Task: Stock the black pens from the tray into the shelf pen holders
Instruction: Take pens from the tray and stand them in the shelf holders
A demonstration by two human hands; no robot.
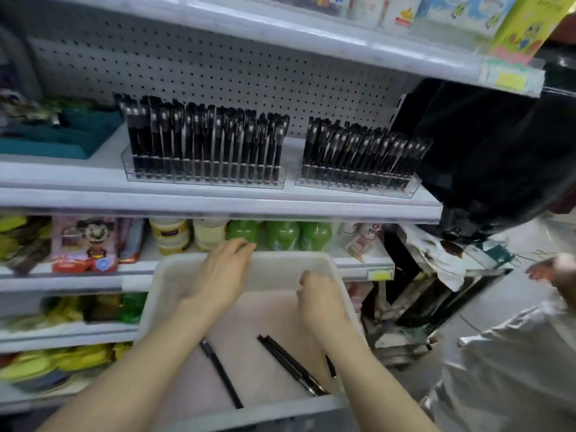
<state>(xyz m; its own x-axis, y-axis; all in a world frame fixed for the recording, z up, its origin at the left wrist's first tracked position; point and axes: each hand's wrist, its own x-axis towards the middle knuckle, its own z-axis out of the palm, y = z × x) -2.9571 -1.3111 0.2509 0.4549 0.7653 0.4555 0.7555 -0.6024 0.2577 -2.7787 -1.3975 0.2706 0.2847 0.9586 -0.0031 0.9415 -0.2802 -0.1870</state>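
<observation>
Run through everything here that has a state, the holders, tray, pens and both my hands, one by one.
Left clear acrylic pen holder: packed, black pens upright.
Right clear acrylic pen holder: packed, pens standing.
White plastic tray: holds only a few pens.
Loose black pens: lying flat on tray floor.
Left hand: fingers relaxed over tray's far rim.
Right hand: fingers curled inside tray, grip unclear.

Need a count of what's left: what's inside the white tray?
At least four show: a single black pen, a pair mid-tray, and a fourth pen half hidden under the right forearm. The left hand, right hand and forearms cover more floor.
</observation>
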